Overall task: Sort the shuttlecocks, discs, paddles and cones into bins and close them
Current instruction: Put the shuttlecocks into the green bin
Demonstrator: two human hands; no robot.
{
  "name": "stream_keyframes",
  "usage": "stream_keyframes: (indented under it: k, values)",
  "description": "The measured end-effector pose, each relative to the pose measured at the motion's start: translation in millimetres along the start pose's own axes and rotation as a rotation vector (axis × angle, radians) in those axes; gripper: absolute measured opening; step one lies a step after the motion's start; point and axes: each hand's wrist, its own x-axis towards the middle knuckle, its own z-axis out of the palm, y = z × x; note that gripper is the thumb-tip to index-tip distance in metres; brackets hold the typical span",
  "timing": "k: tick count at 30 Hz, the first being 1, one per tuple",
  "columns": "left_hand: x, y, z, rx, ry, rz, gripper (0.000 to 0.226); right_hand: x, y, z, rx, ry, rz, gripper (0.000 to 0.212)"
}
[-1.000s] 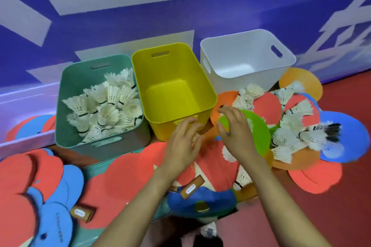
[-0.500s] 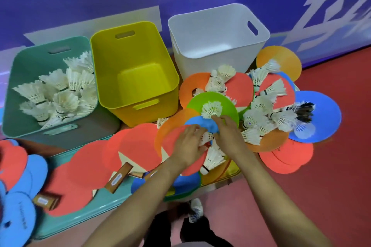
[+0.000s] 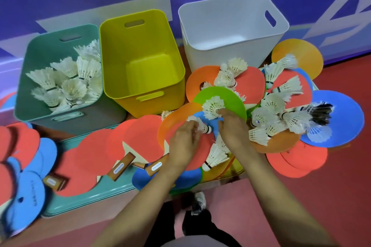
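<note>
Along the blue wall stand three bins in a row. The teal plastic bin (image 3: 40, 52) on the left already holds a good heap of white feather shuttlecocks (image 3: 68, 80). The yellow plastic bin (image 3: 140, 46) in the middle and the white plastic bin (image 3: 220, 26) on the right hold nothing that I can see.

So, by my judgement, only the first kind is begun, and it is not finished. Many loose shuttlecocks (image 3: 271, 106) lie in front of the white bin, on top of the flat round coloured discs (image 3: 341, 118).

The left hand (image 3: 184, 142) has its fingers curled round one shuttlecock (image 3: 201, 125). The right hand (image 3: 234, 128), fingers bent and narrow, pinches the cork of another shuttlecock (image 3: 212, 105) that sits on the lime-green disc (image 3: 232, 96). Both shuttlecocks are well apart from the teal bin.

The red-faced paddles with wooden handles (image 3: 140, 138) lie spread before the bins, partly on a flat teal lid (image 3: 90, 194), untouched. Cones I cannot make out. No bin is closed yet.
</note>
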Motion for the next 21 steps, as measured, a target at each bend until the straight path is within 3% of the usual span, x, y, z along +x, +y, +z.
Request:
stream_keyframes:
  k: [4,8,13,21]
  values:
    - [-8.0,-6.1,-27.0,0.082,0.167,0.112,0.008,-9.5,-10.8,-6.2,0.109,0.229,-0.181,0.011]
    - [-19.4,-16.1,-60.9,0.109,0.362,0.096,0.003,-24.3,-41.3,-1.7,0.265,0.332,-0.339,0.014]
    - [-22.8,-25.4,-106.6,0.096,0.558,0.128,0.004,-25.1,-96.4,0.1,0.423,0.357,-0.451,0.013]
    - [-19.2,-71.3,-204.7,0.149,0.803,0.103,0.005,2.1,-211.4,13.0,0.469,0.323,-0.630,0.012]
